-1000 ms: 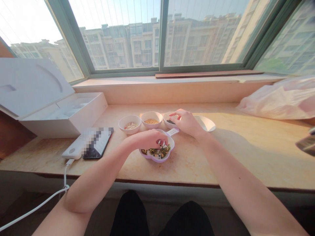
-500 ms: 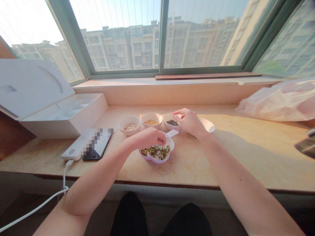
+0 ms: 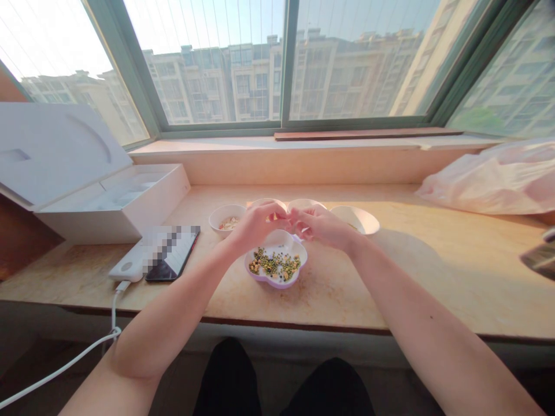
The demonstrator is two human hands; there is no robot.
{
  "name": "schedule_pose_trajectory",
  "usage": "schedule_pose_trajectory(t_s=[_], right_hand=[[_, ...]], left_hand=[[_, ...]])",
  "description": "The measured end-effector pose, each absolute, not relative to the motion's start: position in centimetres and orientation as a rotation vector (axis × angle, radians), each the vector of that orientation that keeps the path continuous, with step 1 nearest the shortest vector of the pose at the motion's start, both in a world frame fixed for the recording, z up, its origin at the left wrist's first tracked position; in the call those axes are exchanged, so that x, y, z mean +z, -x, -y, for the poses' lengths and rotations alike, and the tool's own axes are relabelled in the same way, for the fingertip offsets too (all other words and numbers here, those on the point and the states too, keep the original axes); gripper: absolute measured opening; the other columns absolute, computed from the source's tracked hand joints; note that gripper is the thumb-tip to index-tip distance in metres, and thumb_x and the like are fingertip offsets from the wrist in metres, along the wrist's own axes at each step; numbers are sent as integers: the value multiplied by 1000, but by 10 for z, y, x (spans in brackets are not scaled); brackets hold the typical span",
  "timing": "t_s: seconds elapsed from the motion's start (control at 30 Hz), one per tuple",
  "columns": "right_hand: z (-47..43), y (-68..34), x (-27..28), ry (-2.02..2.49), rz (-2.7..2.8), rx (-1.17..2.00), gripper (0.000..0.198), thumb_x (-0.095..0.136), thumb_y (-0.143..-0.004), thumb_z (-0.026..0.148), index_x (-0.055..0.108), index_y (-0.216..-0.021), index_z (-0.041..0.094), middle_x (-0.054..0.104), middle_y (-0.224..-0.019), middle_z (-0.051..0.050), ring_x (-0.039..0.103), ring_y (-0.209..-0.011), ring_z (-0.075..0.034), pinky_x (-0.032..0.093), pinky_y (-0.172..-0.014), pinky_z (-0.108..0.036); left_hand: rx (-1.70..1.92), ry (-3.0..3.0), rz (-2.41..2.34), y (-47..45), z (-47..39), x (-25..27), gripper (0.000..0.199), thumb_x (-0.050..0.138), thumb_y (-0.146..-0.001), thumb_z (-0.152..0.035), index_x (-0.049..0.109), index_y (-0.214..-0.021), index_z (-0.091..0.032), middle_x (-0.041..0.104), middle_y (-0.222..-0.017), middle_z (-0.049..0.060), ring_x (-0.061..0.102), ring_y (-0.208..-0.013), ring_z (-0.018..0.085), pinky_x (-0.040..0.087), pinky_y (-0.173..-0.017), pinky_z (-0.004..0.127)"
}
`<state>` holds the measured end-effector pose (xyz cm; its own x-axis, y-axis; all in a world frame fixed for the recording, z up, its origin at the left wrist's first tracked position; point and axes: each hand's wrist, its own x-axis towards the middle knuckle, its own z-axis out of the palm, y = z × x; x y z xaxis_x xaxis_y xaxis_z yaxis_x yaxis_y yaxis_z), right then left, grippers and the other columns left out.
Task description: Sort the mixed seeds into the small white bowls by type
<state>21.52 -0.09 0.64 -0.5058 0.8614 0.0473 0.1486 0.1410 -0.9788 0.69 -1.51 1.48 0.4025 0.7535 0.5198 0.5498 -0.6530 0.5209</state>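
Note:
My left hand (image 3: 263, 221) and my right hand (image 3: 318, 225) meet at the fingertips above the far side of a purple-rimmed, lobed dish (image 3: 277, 283). Both have their fingers pinched together; anything between them is too small to make out. In the dish lies a scattered mix of green, yellowish and dark beans (image 3: 271, 266). Its short handle is mostly covered by my right hand. Behind stand small white bowls: the left bowl (image 3: 217, 222) holds pale flat pieces, while my hands largely hide the two middle ones. The right bowl (image 3: 367, 222) is partly behind my right wrist.
On the left are an open white box (image 3: 151, 202), a white power bank (image 3: 130, 263) with a cable (image 3: 113, 315), and a phone (image 3: 184, 254). A plastic bag (image 3: 494, 179) lies at the right under the window. The counter's front edge runs before my knees.
My right hand has come left and nearer, away from the bowl of dark beans. My left hand has risen from inside the dish, and the fingertips now meet.

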Motion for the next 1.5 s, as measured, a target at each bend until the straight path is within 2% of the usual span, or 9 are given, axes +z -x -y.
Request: schedule_pose_trajectory(t_s=[0.23, 0.53, 0.6, 0.7, 0.83, 0.93, 1.07, 1.23, 1.5], right_hand=[[7, -212, 6, 896, 1727, 1575, 45, 78, -79, 61, 75, -83, 16, 64, -83, -4, 45, -62, -9, 31, -52, -25], [2, -213, 2, 890, 1680, 1549, 42, 84, -73, 56, 69, -73, 16, 49, -66, 2, 37, -61, -10, 27, -54, -25], [2, -213, 4, 930, 1658, 1459, 41, 83, -74, 55, 70, -75, 16, 46, -63, 3, 36, -59, -10, 28, -53, -25], [-1, -215, 7, 1080, 1661, 1108, 34, 77, -80, 50, 75, -84, 16, 54, -62, 1, 41, -56, -11, 33, -54, -27], [-10, -222, 6, 1324, 1719, 449, 17, 69, -86, 31, 79, -88, 18, 74, -82, -7, 58, -68, -17, 46, -66, -30], [-18, -227, -1, 1439, 1793, 194, 18, 65, -88, 24, 81, -94, 19, 77, -89, -8, 64, -74, -19, 49, -73, -32], [-26, -230, -9, 1529, 1885, 62, 21, 63, -90, 22, 82, -99, 19, 76, -93, -8, 67, -82, -21, 49, -79, -33], [-28, -230, -12, 1587, 1909, 46, 23, 62, -93, 26, 82, -101, 19, 76, -94, -9, 68, -83, -22, 48, -79, -33], [-27, -230, -11, 1584, 1894, 81, 24, 64, -93, 28, 81, -106, 18, 76, -101, -9, 68, -89, -23, 49, -83, -33]], left_hand=[[1187, -2386, -1048, -8, 15, 11, 11, 76, -88, -17, 70, -78, -18, 70, -82, -1, 58, -73, 11, 45, -74, 26], [1262, -2455, -1076, -11, 14, 7, 11, 76, -89, -19, 69, -80, -18, 70, -84, 0, 61, -76, 12, 48, -76, 26], [1221, -2457, -1146, -10, 16, 10, 5, 71, -92, -23, 70, -94, -19, 70, -88, 1, 62, -78, 12, 49, -76, 26], [968, -2525, -1201, -5, 23, 17, 21, 66, -93, -24, 65, -113, -19, 71, -93, 2, 65, -82, 15, 51, -76, 28], [202, -2736, -958, 3, 35, 27, 27, 67, -87, -25, 67, -114, -22, 70, -114, 4, 67, -95, 18, 51, -85, 28], [-56, -2738, -921, 4, 41, 28, 29, 70, -80, -23, 67, -109, -20, 66, -127, 5, 66, -102, 19, 52, -89, 28], [-168, -2771, -922, -3, 44, 24, 16, 66, -78, -20, 68, -94, -21, 69, -115, 6, 65, -100, 21, 53, -88, 31], [-213, -2820, -969, -10, 45, 20, 25, 60, -81, -12, 73, -100, -23, 73, -101, 6, 66, -90, 22, 53, -80, 32], [-101, -2886, -1035, -14, 36, 7, 37, 49, -80, -1, 74, -98, -21, 72, -105, 4, 69, -94, 20, 54, -79, 28]])
